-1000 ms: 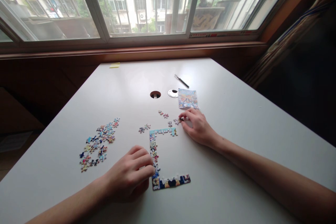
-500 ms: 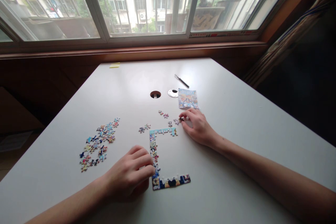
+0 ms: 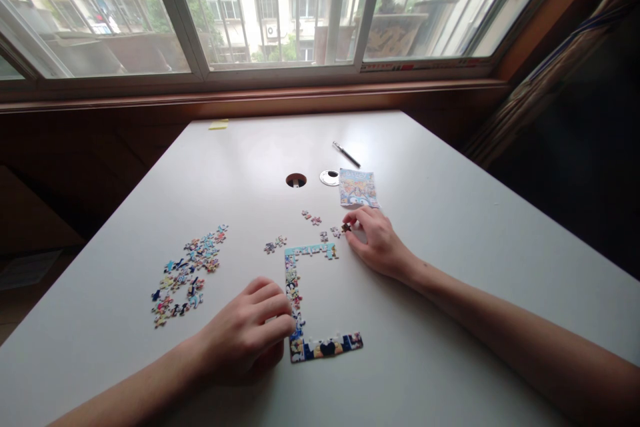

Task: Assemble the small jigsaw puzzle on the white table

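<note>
A partly joined jigsaw border [image 3: 293, 280] lies on the white table, with a top strip, a left side and a bottom strip. Curled fingers of my left hand [image 3: 263, 327] rest at its lower left side; their undersides are hidden, so I cannot make out what is in them. Beyond the top right corner, my right hand [image 3: 375, 240] pinches a small dark jigsaw piece [image 3: 346, 228] between thumb and forefinger. Beside that piece lie a few loose pieces [image 3: 335, 232]. Just past the right hand is a printed picture sheet [image 3: 359, 187].
A spread of loose jigsaw pieces [image 3: 187, 273] lies at the left, and smaller groups [image 3: 275, 244] sit above the border. Farther back are a round cable hole [image 3: 296, 180], its metal cover [image 3: 329, 178], a pen [image 3: 347, 154] and a yellow sticky note [image 3: 219, 125]. A barred window stands behind.
The dark piece in my right fingers has tilted slightly and shows more plainly. My left hand and the joined border have stayed in place.
</note>
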The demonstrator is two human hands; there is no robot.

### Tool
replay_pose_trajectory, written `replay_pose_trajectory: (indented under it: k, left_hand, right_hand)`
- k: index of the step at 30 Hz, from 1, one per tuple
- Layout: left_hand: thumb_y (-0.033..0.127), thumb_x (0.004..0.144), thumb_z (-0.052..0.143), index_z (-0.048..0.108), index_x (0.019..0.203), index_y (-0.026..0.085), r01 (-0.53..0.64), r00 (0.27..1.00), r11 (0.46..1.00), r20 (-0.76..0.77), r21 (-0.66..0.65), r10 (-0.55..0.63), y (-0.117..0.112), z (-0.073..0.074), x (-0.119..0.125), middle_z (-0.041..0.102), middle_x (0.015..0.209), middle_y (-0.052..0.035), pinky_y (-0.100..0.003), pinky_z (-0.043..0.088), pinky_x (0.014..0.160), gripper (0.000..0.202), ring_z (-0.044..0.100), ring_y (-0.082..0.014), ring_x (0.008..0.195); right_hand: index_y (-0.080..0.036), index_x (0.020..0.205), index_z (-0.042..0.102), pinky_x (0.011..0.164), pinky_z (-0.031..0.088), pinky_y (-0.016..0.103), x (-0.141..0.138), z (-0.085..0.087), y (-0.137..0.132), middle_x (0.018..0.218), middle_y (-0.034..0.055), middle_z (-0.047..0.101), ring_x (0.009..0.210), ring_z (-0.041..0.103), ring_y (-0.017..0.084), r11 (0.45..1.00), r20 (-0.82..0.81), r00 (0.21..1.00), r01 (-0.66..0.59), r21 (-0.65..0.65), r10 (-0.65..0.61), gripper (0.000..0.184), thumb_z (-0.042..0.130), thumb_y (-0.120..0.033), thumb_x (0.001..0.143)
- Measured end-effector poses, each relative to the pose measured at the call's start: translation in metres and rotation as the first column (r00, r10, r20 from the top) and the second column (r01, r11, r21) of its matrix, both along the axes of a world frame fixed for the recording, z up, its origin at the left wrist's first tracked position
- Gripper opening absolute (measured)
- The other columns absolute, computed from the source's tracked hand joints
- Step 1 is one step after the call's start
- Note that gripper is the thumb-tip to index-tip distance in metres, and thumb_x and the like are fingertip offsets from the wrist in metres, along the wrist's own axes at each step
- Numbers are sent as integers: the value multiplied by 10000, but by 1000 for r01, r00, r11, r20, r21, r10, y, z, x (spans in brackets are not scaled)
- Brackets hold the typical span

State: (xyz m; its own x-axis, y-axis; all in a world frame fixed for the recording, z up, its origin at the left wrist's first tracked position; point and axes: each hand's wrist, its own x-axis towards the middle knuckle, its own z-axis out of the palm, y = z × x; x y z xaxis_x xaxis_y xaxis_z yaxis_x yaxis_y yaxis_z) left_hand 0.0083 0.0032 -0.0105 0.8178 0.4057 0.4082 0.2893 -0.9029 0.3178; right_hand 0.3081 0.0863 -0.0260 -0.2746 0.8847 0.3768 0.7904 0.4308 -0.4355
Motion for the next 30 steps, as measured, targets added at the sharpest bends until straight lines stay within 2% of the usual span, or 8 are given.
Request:
replay_pose_trajectory:
  k: [15,30]
  left_hand:
    - [80,833,437,499,850,182,-6,1000,1000,1,-1,6,0,-1,0,555,792,-66,-351,413,744,121,470,-191,747]
    - [57,804,456,492,857,175,7,1000,1000,-1,-14,-7,1,1,1,549,803,-65,-357,398,741,134,439,-188,755]
  right_hand:
    - [-209,983,619,795,450,384,1,1,0,919,66,671,837,594,229,999,-95,995,-9,-38,5,144,558,-176,856]
    - [-204,1053,650,803,474,408,2,-1,1,938,70,680,883,611,240,999,-117,993,-19,-43,14,182,557,-204,897]
